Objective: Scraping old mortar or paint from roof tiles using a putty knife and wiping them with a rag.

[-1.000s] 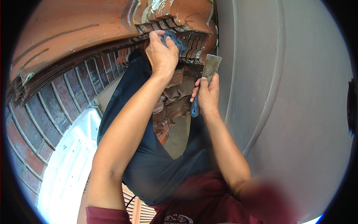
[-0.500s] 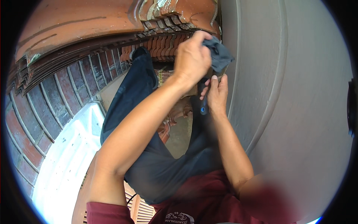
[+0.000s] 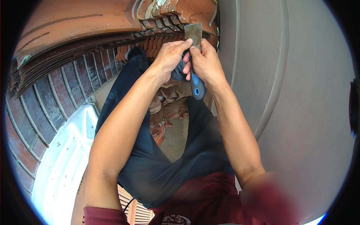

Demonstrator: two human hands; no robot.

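Head: right hand (image 3: 206,63) clasps scraper (image 3: 194,31) beside left hand (image 3: 171,57).

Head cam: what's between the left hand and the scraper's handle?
In the head view, the dark grey cloth and the curled fingers of the right hand lie between the left hand and the scraper's handle.

a short-sleeved maroon shirt (image 3: 208,191) bears a pale printed emblem (image 3: 178,218), and the long trousers (image 3: 150,180) are dark navy.

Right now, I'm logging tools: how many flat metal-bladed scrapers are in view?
1: the metal scraper with a grey and blue handle, held in the right hand. Others could be hidden.
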